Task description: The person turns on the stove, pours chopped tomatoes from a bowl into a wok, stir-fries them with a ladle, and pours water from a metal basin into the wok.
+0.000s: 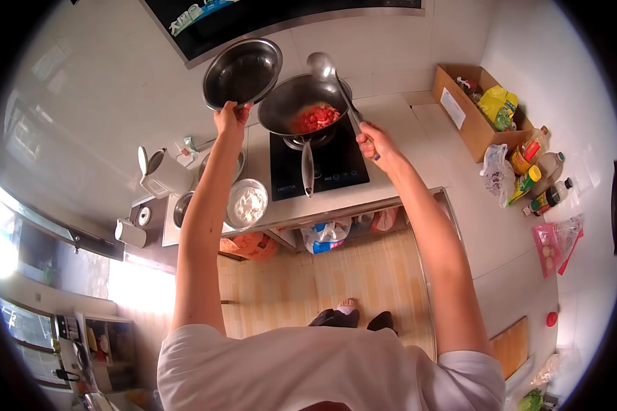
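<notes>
A dark wok [274, 103] with chopped red pieces [315, 118] in it sits on the black cooktop [319, 175], its handle pointing toward me. My left hand [232, 118] grips the near rim of a metal bowl [242, 72], raised and tilted at the wok's left; a little liquid or residue seems to coat its inside. In my right hand [377, 145], closed round the handle, is a metal ladle [321, 67], its head above the wok's far rim. The fingers of both hands are closed on what they hold.
A bowl of white powder [247, 203] stands left of the cooktop, with other metal bowls and a white kettle [168, 175] beyond. To the right are a cardboard box [463, 113], several bottles [528, 183] and plastic bags. A cutting board [510, 347] lies at the lower right.
</notes>
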Demonstrator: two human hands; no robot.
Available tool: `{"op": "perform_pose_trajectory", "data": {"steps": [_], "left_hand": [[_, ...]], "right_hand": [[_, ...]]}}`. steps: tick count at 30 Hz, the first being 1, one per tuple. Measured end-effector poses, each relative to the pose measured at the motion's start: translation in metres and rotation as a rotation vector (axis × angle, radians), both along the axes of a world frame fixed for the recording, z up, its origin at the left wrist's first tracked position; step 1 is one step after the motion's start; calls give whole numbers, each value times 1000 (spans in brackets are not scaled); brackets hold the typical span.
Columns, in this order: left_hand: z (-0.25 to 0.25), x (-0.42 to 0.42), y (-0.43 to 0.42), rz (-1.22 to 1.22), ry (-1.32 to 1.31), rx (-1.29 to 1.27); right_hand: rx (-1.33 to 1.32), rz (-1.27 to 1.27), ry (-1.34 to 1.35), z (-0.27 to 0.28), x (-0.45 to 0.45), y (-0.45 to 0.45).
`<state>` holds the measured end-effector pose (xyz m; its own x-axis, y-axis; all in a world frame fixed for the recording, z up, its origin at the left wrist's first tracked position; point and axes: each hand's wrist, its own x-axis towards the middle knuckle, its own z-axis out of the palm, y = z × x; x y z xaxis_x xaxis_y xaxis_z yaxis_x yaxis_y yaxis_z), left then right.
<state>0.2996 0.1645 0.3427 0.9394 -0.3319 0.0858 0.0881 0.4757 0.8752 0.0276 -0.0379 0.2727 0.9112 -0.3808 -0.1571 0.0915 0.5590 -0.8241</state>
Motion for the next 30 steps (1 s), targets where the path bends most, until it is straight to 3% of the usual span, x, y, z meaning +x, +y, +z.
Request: {"op": "perform_pose_trajectory", "data": {"steps": [1,3,5,7,13,18,20,23,24,27,29,30], "left_hand": [[-2,-22,1,-68,2,-10],[-5,-85,-2,-196,17,10],[-15,-168,-18,-265,20,64],[-53,-237,-41,-476,106,129],[-217,-457,-141,-970,349,494],[-298,-579,-207,-1115,367,661],[-314,-603,-224,-1160,279,639],[-346,-624,-245,-1324,434,526],[-340,-620,-244,-1409,449,513],[-321,-588,-220,-1349,93,777],[-287,-532,-161,-1353,4,611],[-272,-499,-123,-1297,-4,643]], "right_hand": [[187,-30,-140,6,-20,1],[259,8,-428,13,-75,-4],[132,-121,-267,36,-149,6],[71,-266,-167,25,-224,12],[-218,-713,310,-3,-432,73],[-319,-929,628,-3,-559,126],[-378,-930,712,0,-580,123],[-514,-852,776,18,-564,91],[-635,-784,788,25,-545,72],[-1026,-607,620,30,-475,16],[-1210,-458,603,37,-414,-17],[-1457,-413,390,38,-368,-35]]}}
